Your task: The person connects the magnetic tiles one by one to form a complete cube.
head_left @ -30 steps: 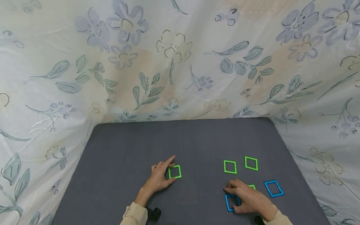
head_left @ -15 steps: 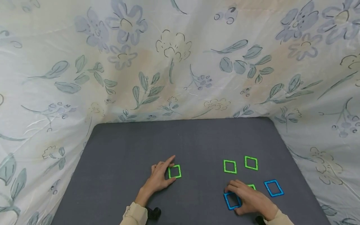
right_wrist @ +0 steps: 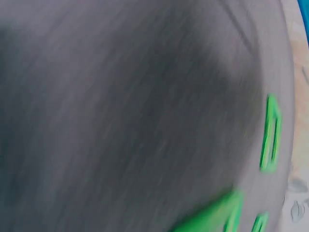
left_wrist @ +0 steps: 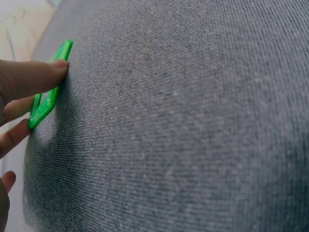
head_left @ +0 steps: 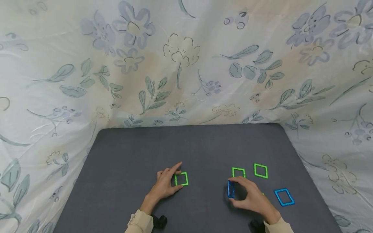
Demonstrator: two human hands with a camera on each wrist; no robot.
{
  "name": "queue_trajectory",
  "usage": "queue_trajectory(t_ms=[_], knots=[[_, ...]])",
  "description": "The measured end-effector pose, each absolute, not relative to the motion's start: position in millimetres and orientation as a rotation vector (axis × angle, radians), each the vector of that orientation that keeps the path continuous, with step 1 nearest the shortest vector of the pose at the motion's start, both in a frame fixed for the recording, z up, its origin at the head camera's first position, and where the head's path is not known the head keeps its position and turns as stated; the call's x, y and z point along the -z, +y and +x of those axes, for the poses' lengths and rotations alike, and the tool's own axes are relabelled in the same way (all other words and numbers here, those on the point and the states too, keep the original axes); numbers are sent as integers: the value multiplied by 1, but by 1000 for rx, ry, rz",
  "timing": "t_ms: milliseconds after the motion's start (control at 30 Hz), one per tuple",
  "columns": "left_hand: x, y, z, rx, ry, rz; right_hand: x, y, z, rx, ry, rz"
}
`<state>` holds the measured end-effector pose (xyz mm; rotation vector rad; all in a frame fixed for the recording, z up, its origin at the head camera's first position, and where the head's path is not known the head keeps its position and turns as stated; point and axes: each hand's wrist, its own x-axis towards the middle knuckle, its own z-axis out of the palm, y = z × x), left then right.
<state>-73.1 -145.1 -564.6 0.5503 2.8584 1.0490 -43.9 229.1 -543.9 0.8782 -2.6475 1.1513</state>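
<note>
My left hand point(head_left: 163, 185) lies low on the table, pinching a green square frame point(head_left: 186, 179) between thumb and fingers. In the left wrist view this green frame point(left_wrist: 47, 107) shows edge-on, the thumb on its near side and fingertips behind. My right hand point(head_left: 253, 198) grips a blue square frame point(head_left: 229, 190) between thumb at the bottom and fingers at the top. That frame is turned steeply, seen almost edge-on, and appears raised off the table. At the right wrist view's upper corner a strip of blue point(right_wrist: 304, 15) shows; the hand is out of that view.
On the grey table point(head_left: 186, 145), two green frames lie beyond the right hand, one nearer point(head_left: 238, 168) and one farther right point(head_left: 255, 170). A second blue frame point(head_left: 288, 204) lies to the right. Another green frame is mostly hidden behind the right hand. Floral cloth point(head_left: 186, 97) surrounds the table.
My right hand has moved left and away from me, lifting the blue frame and tipping it from near flat to almost upright. The left hand and its green frame stay put.
</note>
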Motion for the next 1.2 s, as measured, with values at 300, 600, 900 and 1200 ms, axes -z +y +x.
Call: queue_trajectory(t_ms=[300, 600, 900, 1200], knots=[[563, -138, -75, -988, 2875, 614, 548, 176, -74, -1541, -2486, 930], [560, -125, -76, -955, 2859, 662, 564, 133, -85, -1635, -2514, 986], [563, -126, -75, -926, 2880, 674, 566, 123, -90, -1705, -2586, 1001], [562, -126, -75, -953, 2867, 681, 576, 119, -91, -1776, -2612, 1008]])
